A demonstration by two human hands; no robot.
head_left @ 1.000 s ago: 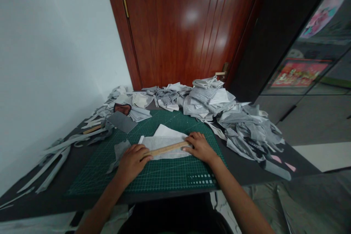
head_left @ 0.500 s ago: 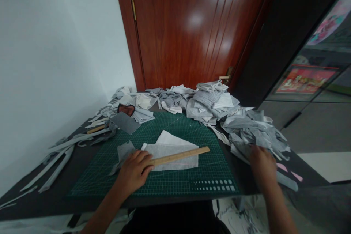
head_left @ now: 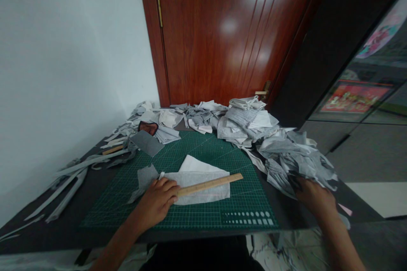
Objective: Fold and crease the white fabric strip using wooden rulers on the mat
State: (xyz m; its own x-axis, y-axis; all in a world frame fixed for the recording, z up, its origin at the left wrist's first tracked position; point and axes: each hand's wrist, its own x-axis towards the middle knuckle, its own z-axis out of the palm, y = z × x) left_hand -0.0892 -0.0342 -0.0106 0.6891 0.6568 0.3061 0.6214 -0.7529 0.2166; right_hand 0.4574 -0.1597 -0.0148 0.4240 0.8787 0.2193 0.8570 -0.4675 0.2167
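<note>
My left hand point(head_left: 160, 199) is closed over the left end of a wooden ruler point(head_left: 210, 184), which lies slanted across a piece of light grey fabric point(head_left: 219, 190). A white fabric piece point(head_left: 197, 164) shows behind it, and a small grey scrap point(head_left: 146, 180) lies just left of my fingers. Out to the right, my right hand point(head_left: 314, 197) is at the near edge of a heap of grey fabric point(head_left: 286, 156). Its fingers are bent around something black point(head_left: 295, 180), too blurred and covered to name.
A green cutting mat point(head_left: 108, 207) covers the table's middle. Fabric piles point(head_left: 244, 120) line the back, and cut strips point(head_left: 68, 192) lie at the left. A grey card-like piece point(head_left: 148, 142) rests on the mat's corner. Beyond are a wall, a wooden door point(head_left: 219, 38) and a cabinet.
My right hand has shifted right and turned at the heap's edge, and a black thing now shows at its fingers. My left hand stays on the ruler; the view has tilted slightly.
</note>
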